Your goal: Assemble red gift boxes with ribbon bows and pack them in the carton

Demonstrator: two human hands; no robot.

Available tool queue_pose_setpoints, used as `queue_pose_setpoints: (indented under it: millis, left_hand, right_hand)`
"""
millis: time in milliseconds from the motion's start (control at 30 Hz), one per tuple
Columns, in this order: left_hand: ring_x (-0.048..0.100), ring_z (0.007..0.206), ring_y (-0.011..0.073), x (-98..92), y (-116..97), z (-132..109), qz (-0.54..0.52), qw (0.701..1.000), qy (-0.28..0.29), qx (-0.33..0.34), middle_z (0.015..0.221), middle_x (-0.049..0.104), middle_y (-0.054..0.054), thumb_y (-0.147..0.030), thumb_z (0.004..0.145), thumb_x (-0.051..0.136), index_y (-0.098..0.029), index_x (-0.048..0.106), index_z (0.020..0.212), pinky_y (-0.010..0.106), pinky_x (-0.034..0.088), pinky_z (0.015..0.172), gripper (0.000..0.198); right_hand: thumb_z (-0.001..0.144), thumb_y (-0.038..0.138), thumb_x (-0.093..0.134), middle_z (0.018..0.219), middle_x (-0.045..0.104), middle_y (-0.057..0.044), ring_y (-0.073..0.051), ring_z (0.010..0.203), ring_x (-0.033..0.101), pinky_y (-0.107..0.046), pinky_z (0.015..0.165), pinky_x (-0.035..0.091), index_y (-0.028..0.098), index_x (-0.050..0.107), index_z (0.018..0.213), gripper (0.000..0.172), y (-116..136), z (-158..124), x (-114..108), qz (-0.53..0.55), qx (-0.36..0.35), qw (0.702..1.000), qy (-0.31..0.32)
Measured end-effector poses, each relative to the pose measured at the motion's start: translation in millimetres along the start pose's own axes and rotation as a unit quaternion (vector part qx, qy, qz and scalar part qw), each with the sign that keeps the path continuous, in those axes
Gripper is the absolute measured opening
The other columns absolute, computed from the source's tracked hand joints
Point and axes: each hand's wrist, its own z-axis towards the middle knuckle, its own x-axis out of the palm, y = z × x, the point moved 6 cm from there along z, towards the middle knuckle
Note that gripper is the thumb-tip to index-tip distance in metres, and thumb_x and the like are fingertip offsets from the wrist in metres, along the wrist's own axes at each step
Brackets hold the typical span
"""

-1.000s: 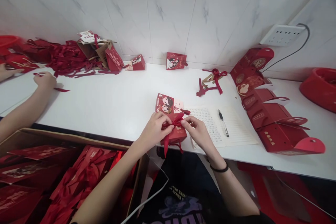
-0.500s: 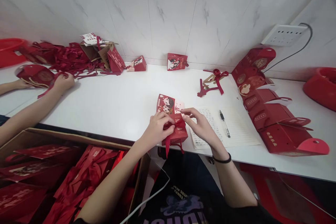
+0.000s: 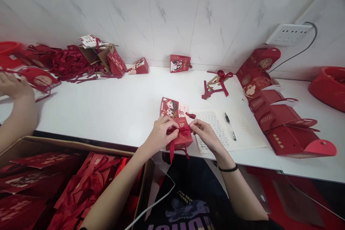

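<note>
At the table's front edge lies a small red gift box (image 3: 183, 122) with gold lettering and a dark red ribbon (image 3: 184, 131) looped in a bow across it. My left hand (image 3: 165, 131) presses on the box from the left, thumb and fingers pinching the ribbon near the bow's middle. From the right, my right hand (image 3: 203, 132) pinches the bow's right loop between thumb and fingertips. One ribbon tail hangs over the table edge. Behind the box rests a printed card (image 3: 169, 107) with cartoon faces, beside a pale pink tag (image 3: 183, 109).
A handwritten sheet (image 3: 215, 129) with a pen (image 3: 230, 125) lies on the right. Red boxes (image 3: 285, 138) line the right side. A carton (image 3: 81, 147) of red bags stands front left. At far left is a co-worker's hand (image 3: 13, 84) near a ribbon pile (image 3: 71, 61).
My right hand has shifted down slightly and draws the ribbon loop rightward, so the bow shows more clearly. My left hand stays put. The co-worker's hand has moved left.
</note>
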Motion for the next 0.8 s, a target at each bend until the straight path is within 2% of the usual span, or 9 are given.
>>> queue_pose_setpoints:
  millis: [100,233,433,567,800]
  left_hand:
    - [0.051,0.091,0.018,-0.8,-2,-1,0.009,1.0,0.005,0.005,0.091,0.057,0.002,-0.017,0.083,0.053,-0.02,0.062,0.085,0.037,0.04,0.085,0.01]
    - [0.05,0.09,0.0182,-1.2,-1,-3,0.011,1.0,0.002,0.004,0.092,0.057,0.002,-0.018,0.084,0.051,-0.02,0.061,0.086,0.037,0.041,0.084,0.011]
    - [0.051,0.091,0.0181,0.0,1,-3,0.003,1.0,-0.001,-0.013,0.091,0.057,0.002,-0.019,0.085,0.051,-0.021,0.061,0.086,0.037,0.041,0.083,0.01]
    - [0.053,0.09,0.0176,-1.5,-3,-1,0.04,0.999,0.011,-0.002,0.091,0.057,0.001,-0.019,0.084,0.053,-0.021,0.061,0.085,0.037,0.039,0.083,0.008]
    - [0.055,0.087,0.017,-2.0,-6,3,0.106,0.994,0.023,0.01,0.09,0.059,0.0,-0.023,0.086,0.054,-0.02,0.059,0.082,0.038,0.037,0.08,0.008]
  right_hand:
    - [0.072,0.05,0.064,0.08,0.06,-0.003,-0.018,0.074,0.056,-0.028,0.064,0.044,0.019,0.056,0.079,0.033,-2,0,-1,0.017,-0.01,0.999,-0.033]
    - [0.072,0.049,0.064,0.082,0.063,-0.006,-0.02,0.075,0.058,-0.031,0.067,0.046,0.018,0.06,0.083,0.033,-1,-9,-3,0.011,-0.014,0.999,-0.051]
    - [0.075,0.051,0.065,0.074,0.064,-0.006,-0.02,0.065,0.057,-0.031,0.063,0.045,0.018,0.065,0.086,0.035,8,-37,-8,-0.08,-0.016,0.992,-0.099]
    - [0.076,0.05,0.062,0.068,0.062,-0.005,-0.018,0.06,0.054,-0.028,0.057,0.043,0.018,0.064,0.076,0.032,11,-49,-2,-0.085,0.001,0.991,-0.099]
    - [0.079,0.052,0.055,0.054,0.05,0.0,-0.015,0.052,0.046,-0.025,0.051,0.036,0.019,0.05,0.06,0.038,11,-51,9,-0.102,0.019,0.991,-0.085]
